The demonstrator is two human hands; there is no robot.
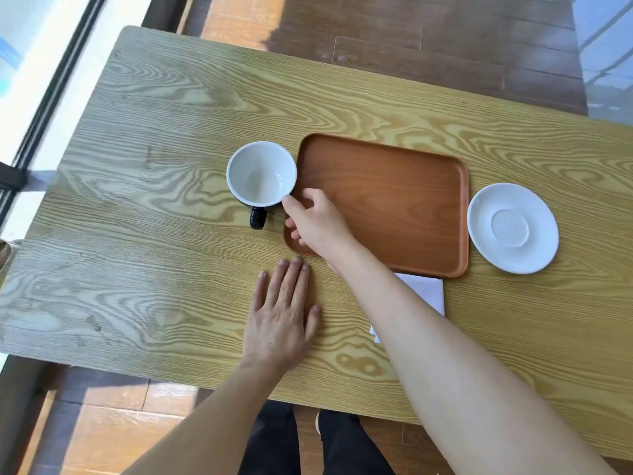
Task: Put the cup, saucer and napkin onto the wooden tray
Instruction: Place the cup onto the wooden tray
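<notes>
An empty cup [261, 173], white inside with a dark outside and handle, stands on the table just left of the wooden tray [394, 200]. My right hand [317, 222] reaches across the tray's near left corner, its thumb tip touching the cup's rim and its fingers spread. The hand holds nothing. Flat on the table, palm down, lies my left hand [282, 317], in front of the tray. A white saucer [512, 228] rests to the right of the tray. Under my right forearm a white napkin [426, 291] lies by the tray's near edge, partly hidden.
The wooden table [154, 234] runs wide to the left of the cup. A window frame [51, 97] borders its left end. Brown floorboards [428, 39] show beyond the far edge, and my legs [308, 443] show below the near edge.
</notes>
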